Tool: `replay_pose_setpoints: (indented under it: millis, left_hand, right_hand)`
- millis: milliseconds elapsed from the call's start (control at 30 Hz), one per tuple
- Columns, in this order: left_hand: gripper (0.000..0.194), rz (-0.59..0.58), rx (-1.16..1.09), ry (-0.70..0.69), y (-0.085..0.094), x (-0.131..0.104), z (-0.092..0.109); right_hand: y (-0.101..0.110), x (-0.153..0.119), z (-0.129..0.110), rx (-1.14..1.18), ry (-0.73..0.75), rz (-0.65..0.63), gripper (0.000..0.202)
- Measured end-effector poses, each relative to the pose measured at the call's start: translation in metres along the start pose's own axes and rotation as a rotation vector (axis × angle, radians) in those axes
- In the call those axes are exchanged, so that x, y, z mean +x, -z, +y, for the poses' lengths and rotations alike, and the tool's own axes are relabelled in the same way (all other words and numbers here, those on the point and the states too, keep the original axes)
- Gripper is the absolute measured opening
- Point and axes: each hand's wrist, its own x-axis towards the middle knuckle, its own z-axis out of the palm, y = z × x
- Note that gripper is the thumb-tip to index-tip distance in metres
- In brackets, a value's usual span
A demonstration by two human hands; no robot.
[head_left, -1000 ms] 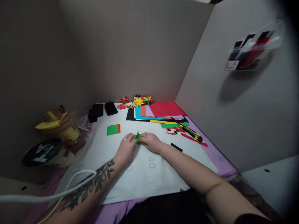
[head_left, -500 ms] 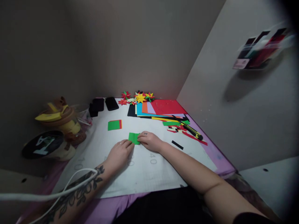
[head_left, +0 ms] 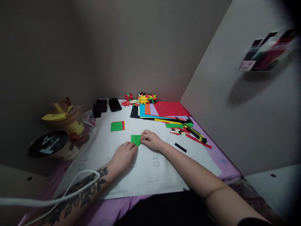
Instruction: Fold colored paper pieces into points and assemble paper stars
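Observation:
A small piece of green paper lies on the white sheet in front of me, with a crease down its middle. My left hand is closed at its lower left edge, the fingertips on the paper. On the other side, my right hand pinches the right edge between thumb and curled fingers. That right part looks slightly raised, and the fingertips partly hide it. A small stack of paper squares, green on top with red and yellow beneath, sits beyond my left hand.
Coloured paper sheets and folded paper stars lie at the back. A yellow-and-black utility knife rests on paper scraps at the right, near a black strip. Pots stand left; a white cable crosses my left forearm.
The view has shifted slightly, moving the scene to the right. My right fingers have curled more, and the green paper's right part now looks more bent along the crease.

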Motion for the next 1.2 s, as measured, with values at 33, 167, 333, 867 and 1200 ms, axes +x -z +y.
replay_pose_setpoints:
  millis: [33,167,333,867,1200]
  left_hand:
    - [0.033,-0.004,0.004,0.001,0.001,0.000,0.001]
    - [0.030,-0.023,0.033,-0.009,0.003,0.000,0.003]
    - [0.022,-0.032,0.092,-0.009,0.005,0.001,0.005]
    - [0.038,-0.043,0.116,0.012,0.003,0.003,0.006]
    - [0.037,-0.054,0.135,-0.001,0.001,0.004,0.008]
  right_hand:
    - [-0.001,0.001,0.000,0.001,-0.019,0.006,0.009]
    - [-0.005,0.005,-0.004,-0.038,-0.100,0.018,0.010]
    - [-0.011,0.009,-0.007,-0.100,-0.172,0.055,0.010]
    - [-0.018,0.010,-0.014,-0.234,-0.216,0.071,0.011]
    - [-0.025,0.011,-0.013,-0.320,-0.252,0.075,0.010]
